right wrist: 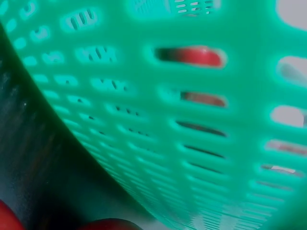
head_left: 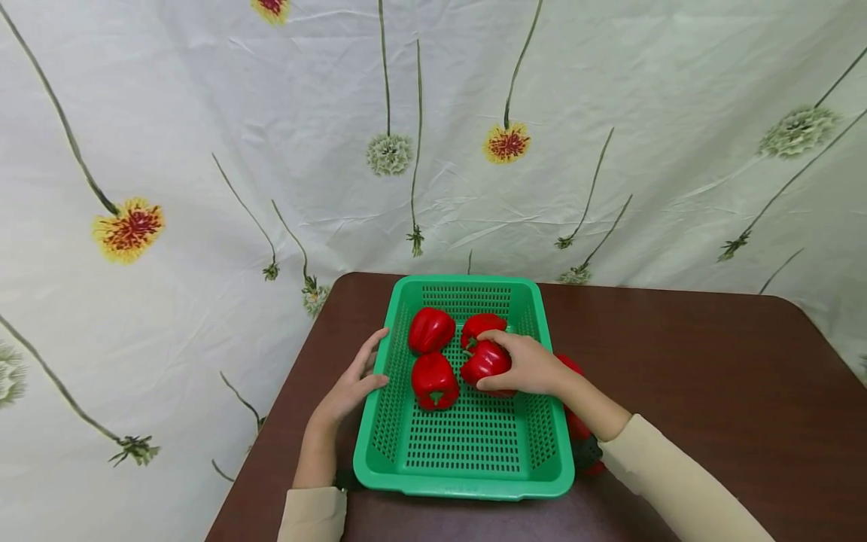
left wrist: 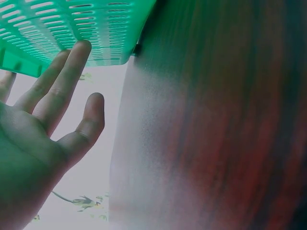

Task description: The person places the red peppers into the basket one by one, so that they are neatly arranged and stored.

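Observation:
A green perforated plastic basket [head_left: 467,488] stands on the table with several red bell peppers in it. My right hand [head_left: 524,363] reaches over its right side and grips a bell pepper [head_left: 485,363], thumb at the near side and fingers at the far side. Behind that one sits another pepper [head_left: 482,324], partly covered by it and the hand. Two more peppers, one far [head_left: 431,330] and one near [head_left: 435,382], lie in the left half. At the basket's left side is my left hand [head_left: 352,388], fingers extended; in the left wrist view its fingertips [left wrist: 82,47] meet the slotted wall.
More red peppers [head_left: 576,425] lie outside the basket on its right, partly hidden under my right forearm. Dark brown wooden table [head_left: 691,376] extends to the right. Behind it hangs a pale cloth [head_left: 460,203] with printed flowers. The basket wall [right wrist: 144,143] fills most of the right wrist view.

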Demonstrator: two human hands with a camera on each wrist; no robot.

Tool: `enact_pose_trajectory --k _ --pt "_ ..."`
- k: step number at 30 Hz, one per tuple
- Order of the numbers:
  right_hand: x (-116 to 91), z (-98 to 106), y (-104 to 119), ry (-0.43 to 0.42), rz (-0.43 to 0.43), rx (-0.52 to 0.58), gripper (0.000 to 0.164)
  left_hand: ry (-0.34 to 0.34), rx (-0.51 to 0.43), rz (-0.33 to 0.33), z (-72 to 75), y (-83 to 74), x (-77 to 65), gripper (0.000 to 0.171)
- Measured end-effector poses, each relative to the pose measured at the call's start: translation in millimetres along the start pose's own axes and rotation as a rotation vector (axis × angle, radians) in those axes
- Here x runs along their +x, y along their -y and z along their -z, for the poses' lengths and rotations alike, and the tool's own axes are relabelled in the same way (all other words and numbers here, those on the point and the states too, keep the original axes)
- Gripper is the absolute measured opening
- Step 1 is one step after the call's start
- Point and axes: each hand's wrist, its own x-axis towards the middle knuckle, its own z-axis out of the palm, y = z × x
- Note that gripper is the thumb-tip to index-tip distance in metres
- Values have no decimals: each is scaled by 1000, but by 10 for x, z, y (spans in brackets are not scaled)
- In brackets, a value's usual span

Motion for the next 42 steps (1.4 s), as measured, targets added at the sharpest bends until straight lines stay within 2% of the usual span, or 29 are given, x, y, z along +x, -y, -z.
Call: enact_pose_trajectory --k 9,18,33,42 --pt "26 -42 24 36 -32 -147 71 -8 3 3 7 -9 -10 75" --pt "25 -59 40 97 -50 -263 69 19 -18 -24 8 -6 0 74" --pt "44 -72 41 127 -57 -321 67 17 -20 -19 11 -10 0 74" --pt "54 -77 25 136 -46 -303 64 5 3 -1 9 -4 -3 74"
